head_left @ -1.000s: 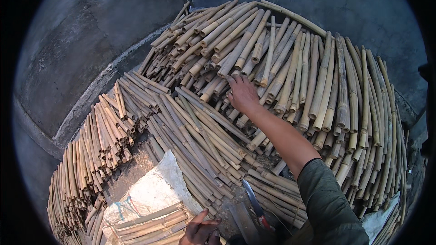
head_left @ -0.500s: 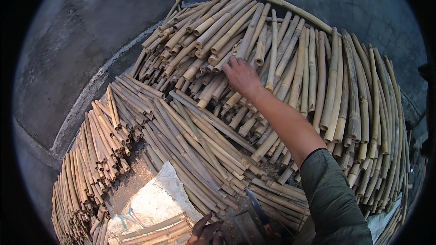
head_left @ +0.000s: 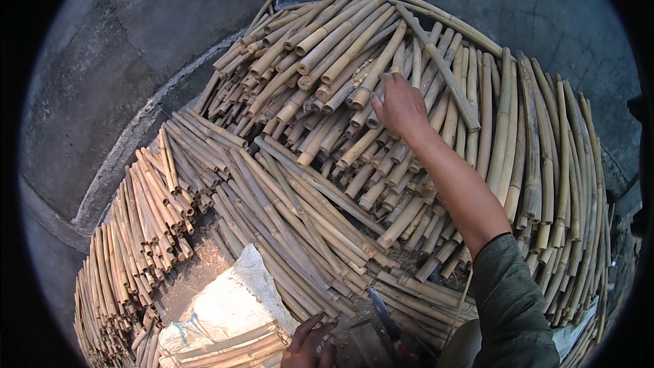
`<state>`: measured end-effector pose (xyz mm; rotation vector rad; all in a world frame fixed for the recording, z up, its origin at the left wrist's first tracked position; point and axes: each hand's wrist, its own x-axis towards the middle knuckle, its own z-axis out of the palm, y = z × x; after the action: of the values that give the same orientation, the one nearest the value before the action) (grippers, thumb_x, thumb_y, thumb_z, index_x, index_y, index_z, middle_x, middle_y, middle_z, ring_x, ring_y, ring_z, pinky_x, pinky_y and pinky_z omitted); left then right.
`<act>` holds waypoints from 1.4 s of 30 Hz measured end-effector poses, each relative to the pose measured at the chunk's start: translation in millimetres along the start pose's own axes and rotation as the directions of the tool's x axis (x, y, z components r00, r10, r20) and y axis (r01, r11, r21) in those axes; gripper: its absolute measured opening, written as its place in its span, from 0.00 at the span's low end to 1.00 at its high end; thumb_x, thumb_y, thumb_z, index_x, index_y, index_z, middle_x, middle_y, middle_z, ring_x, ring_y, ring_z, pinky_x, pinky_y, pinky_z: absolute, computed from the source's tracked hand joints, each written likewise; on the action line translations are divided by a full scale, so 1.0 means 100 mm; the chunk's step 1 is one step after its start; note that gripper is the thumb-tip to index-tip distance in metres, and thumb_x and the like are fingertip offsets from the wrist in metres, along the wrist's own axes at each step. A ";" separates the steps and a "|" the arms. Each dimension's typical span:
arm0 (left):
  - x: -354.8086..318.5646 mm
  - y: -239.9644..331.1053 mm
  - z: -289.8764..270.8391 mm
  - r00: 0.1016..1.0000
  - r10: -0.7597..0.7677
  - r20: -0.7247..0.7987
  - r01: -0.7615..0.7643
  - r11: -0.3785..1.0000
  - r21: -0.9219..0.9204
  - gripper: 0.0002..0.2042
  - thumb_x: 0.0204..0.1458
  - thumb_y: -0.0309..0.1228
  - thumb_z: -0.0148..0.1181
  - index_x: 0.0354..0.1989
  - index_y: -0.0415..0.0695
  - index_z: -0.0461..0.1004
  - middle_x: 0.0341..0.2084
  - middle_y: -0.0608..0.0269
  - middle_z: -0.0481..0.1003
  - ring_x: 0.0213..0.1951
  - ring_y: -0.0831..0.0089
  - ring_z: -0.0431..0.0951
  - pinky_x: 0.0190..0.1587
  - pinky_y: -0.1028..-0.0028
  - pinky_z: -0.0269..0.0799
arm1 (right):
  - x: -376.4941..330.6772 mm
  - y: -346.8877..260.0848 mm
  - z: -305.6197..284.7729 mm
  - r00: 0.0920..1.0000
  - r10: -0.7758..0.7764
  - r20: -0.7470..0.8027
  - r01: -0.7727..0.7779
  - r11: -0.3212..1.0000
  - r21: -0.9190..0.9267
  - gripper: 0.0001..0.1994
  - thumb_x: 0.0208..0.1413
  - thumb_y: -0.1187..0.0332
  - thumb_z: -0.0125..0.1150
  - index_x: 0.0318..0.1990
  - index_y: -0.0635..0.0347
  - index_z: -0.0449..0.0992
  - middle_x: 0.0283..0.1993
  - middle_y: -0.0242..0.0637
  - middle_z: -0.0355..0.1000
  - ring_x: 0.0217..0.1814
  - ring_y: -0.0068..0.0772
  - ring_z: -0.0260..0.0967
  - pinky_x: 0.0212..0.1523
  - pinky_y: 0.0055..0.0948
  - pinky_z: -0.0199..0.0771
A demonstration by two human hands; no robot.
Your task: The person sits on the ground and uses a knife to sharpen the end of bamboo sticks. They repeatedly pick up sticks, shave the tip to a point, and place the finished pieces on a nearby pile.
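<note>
My right hand [head_left: 403, 108] reaches into the upper part of a large stack of cut bamboo poles. Its fingers are curled at the near end of a bamboo pole [head_left: 398, 61], and the hand partly hides that end. A greyish pole [head_left: 446, 78] lies slantwise across its neighbours just to the right of the hand. Down at the lower edge, my left hand [head_left: 310, 346] has its fingers apart and loosely bent, beside a few bamboo poles [head_left: 235, 347] on a white sack. Nothing shows in it, though its lower part is cut off.
Shorter bamboo pieces [head_left: 126, 252] are heaped at the left. The white sack [head_left: 235, 293] lies on the ground before me. Near my left hand is a long-bladed knife [head_left: 383, 313] with a reddish handle. Grey walls [head_left: 170, 20] stand behind the stacks.
My right hand has moved to the right along the stack's front. The greyish pole now lies slanted over the others on the right, and several pole ends there have shifted.
</note>
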<state>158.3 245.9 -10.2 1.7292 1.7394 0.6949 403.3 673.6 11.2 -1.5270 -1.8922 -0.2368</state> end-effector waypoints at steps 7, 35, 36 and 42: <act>-0.06 -0.09 -0.01 0.999 -0.045 -0.016 0.046 0.996 0.070 0.16 0.60 0.27 0.60 0.57 0.52 0.78 0.63 0.53 0.72 0.60 0.49 0.75 0.59 0.60 0.75 | 0.06 -0.78 0.83 0.934 -0.349 0.079 0.357 0.917 -0.175 0.24 0.59 0.65 0.60 0.62 0.59 0.69 0.64 0.47 0.64 0.68 0.50 0.63 0.63 0.50 0.69; -0.26 -0.26 -0.13 0.997 -0.064 -0.037 0.064 0.998 -0.004 0.16 0.62 0.27 0.55 0.58 0.49 0.76 0.61 0.49 0.72 0.56 0.51 0.78 0.47 0.62 0.83 | 0.29 -0.45 0.77 0.985 0.008 0.174 0.033 0.972 -0.231 0.19 0.56 0.67 0.64 0.55 0.57 0.71 0.60 0.41 0.64 0.70 0.50 0.60 0.55 0.58 0.74; -0.27 -0.26 -0.14 0.998 -0.038 -0.049 0.040 0.999 0.028 0.16 0.62 0.27 0.56 0.58 0.48 0.76 0.61 0.49 0.73 0.56 0.51 0.78 0.48 0.63 0.83 | 0.30 -0.44 0.71 0.989 0.031 0.146 0.003 0.973 -0.231 0.19 0.56 0.68 0.65 0.55 0.59 0.71 0.60 0.43 0.64 0.69 0.50 0.61 0.55 0.59 0.74; -0.37 -0.24 -0.17 0.997 0.004 -0.077 -0.001 1.000 0.032 0.15 0.62 0.27 0.57 0.57 0.47 0.76 0.58 0.48 0.75 0.56 0.50 0.78 0.49 0.63 0.82 | 0.20 -0.13 0.05 0.999 -0.040 -0.025 0.031 0.962 -0.272 0.17 0.51 0.72 0.64 0.50 0.63 0.72 0.59 0.46 0.64 0.63 0.49 0.65 0.51 0.47 0.79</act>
<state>128.4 209.3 -14.1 1.7468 1.8094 0.7478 388.1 688.4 23.5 -1.6570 -1.9255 -0.5531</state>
